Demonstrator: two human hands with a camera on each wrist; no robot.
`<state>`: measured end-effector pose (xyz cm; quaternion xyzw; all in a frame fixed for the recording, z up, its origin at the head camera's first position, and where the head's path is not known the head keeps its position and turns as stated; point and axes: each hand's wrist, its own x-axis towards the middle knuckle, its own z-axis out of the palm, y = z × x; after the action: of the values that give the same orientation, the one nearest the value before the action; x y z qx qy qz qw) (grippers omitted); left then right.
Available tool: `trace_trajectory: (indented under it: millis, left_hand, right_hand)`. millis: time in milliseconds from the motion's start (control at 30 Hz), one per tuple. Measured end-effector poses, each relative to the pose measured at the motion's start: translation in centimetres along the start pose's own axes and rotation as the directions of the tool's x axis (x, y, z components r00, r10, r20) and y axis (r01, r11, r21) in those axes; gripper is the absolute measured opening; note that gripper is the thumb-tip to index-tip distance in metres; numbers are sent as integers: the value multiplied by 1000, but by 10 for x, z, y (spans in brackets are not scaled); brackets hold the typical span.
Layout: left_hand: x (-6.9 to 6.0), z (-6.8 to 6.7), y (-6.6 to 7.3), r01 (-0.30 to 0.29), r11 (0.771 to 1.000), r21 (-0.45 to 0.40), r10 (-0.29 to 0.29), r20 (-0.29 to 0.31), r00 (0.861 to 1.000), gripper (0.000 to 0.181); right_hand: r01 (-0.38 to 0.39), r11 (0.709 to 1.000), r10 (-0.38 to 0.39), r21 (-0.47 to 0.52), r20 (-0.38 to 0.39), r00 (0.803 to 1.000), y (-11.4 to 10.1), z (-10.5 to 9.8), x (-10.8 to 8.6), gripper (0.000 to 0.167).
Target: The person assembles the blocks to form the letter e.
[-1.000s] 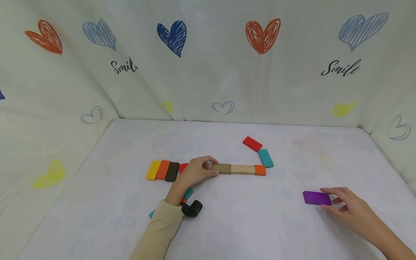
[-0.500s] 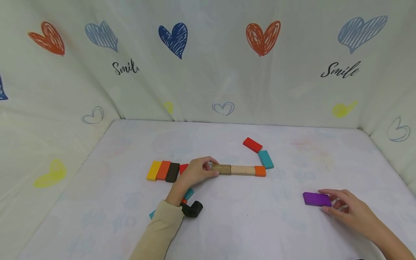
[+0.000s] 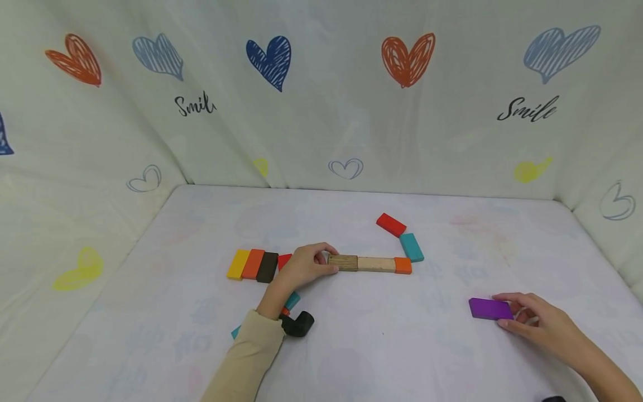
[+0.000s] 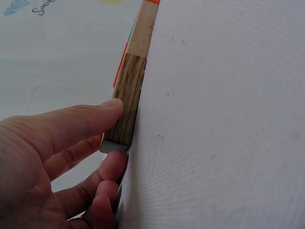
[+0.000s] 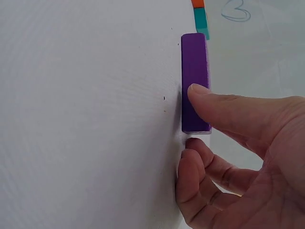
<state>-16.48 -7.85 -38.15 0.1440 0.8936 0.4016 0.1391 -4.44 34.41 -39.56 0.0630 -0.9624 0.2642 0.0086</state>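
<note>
In the head view my left hand [image 3: 303, 267] pinches the left end of a dark striped wooden block [image 3: 343, 263]. The left wrist view shows my thumb on the near side of this striped block [image 4: 128, 95]. Its right end meets a pale wooden block [image 3: 376, 264], followed by a small orange block [image 3: 403, 265], all in one row. To the right, my right hand [image 3: 547, 329] holds a purple block [image 3: 489, 309] by its right end. My thumb lies on the side of the purple block [image 5: 194, 62] in the right wrist view; the index finger is mostly hidden.
Beyond the row lie a teal block [image 3: 412, 247] and a red block [image 3: 391, 224]. Yellow [image 3: 238, 264], orange-red [image 3: 253, 264] and dark [image 3: 267, 267] blocks sit left of my left hand. Several more blocks are partly hidden under that arm, beside a black curved object [image 3: 300, 324].
Both hands keep their holds almost in place. The right fingers shift very slightly on the purple block. A dark object appears at the bottom right edge of the head view.
</note>
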Motion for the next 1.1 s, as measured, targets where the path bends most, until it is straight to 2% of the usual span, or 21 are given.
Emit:
trace_trajectory:
  millis: [233,600,867,1100]
  left_hand:
    - [-1,1,-1,6,1000,-7,-6,-5,1000,27]
    - [0,1,0,4,1000,-1,-4,-5,1000,27]
    - [0,1,-1,2,1000,5,-2,-3,1000,27]
    - [0,0,1,9,1000,-2,-9,-1,1000,27]
  right_hand:
    - [47,999,-47,23,-32,998,0,1,-1,37]
    - [55,998,-54,17,-35,998,2,3,0,36]
    - [5,1000,-5,-15,1,1000,-1,3,0,33]
    - [46,999,-47,-23,-27,999,-2,2,3,33]
